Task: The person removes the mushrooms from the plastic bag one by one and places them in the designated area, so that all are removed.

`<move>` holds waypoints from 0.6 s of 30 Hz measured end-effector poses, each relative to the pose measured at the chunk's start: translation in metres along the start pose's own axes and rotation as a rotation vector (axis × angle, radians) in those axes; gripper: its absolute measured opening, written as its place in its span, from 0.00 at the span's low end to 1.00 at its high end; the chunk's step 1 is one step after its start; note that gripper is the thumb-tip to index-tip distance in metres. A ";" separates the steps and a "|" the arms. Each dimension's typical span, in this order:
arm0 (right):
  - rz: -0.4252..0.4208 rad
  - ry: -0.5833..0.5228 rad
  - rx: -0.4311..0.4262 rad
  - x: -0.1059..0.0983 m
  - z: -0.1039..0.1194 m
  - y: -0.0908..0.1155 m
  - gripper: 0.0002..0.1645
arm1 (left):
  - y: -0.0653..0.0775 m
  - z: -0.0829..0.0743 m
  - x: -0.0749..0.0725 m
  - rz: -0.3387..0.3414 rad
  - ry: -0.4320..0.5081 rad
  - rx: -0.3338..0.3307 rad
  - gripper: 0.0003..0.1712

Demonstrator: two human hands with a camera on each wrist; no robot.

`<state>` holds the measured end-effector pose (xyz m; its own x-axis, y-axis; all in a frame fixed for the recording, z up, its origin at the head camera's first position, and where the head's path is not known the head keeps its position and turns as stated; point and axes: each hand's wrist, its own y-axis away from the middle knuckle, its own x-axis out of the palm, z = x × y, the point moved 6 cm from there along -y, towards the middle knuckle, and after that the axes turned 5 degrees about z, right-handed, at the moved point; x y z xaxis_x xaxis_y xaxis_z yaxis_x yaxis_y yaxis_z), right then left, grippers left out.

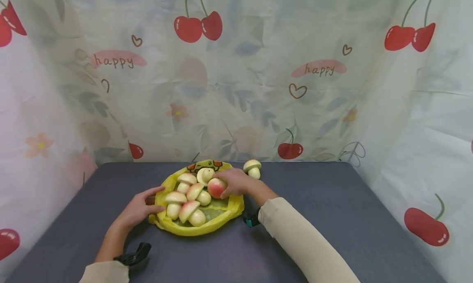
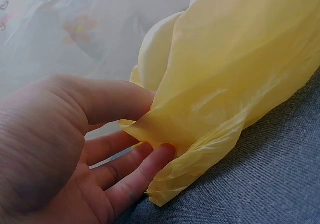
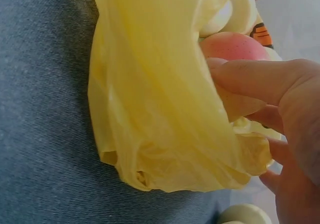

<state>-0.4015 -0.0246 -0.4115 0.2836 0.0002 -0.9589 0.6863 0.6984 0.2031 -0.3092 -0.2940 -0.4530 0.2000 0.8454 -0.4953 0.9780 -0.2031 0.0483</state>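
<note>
A yellow plastic bag (image 1: 192, 231) lies spread open on the table with several mushrooms (image 1: 175, 198) inside, pale-stemmed with cream to reddish caps. My left hand (image 1: 136, 209) is at the bag's left side. In the left wrist view its thumb and fingers hold the bag's edge (image 2: 200, 109) between them. My right hand (image 1: 236, 182) reaches over the bag's right side and grips a red-capped mushroom (image 1: 216, 188). The right wrist view shows the thumb against this mushroom's red cap (image 3: 235, 45), its lower part hidden behind the yellow plastic.
One more mushroom (image 1: 253, 168) sits outside the bag, beyond my right wrist near the table's back edge. The dark grey table (image 1: 314, 201) is bordered at the back and sides by a cherry-printed curtain (image 1: 236, 110). Black bands (image 1: 134, 256) are on both wrists.
</note>
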 end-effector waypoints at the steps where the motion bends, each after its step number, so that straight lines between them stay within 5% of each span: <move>1: -0.007 -0.001 -0.003 0.000 0.000 0.001 0.40 | 0.000 0.000 0.000 0.000 -0.003 0.000 0.43; 18: -0.178 -0.066 -0.093 -0.009 0.001 0.022 0.37 | -0.006 0.004 -0.002 0.008 -0.007 0.006 0.43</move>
<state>-0.3882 -0.0102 -0.3986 0.2088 -0.1735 -0.9624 0.6653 0.7465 0.0098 -0.3152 -0.2962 -0.4556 0.2072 0.8402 -0.5011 0.9760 -0.2125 0.0473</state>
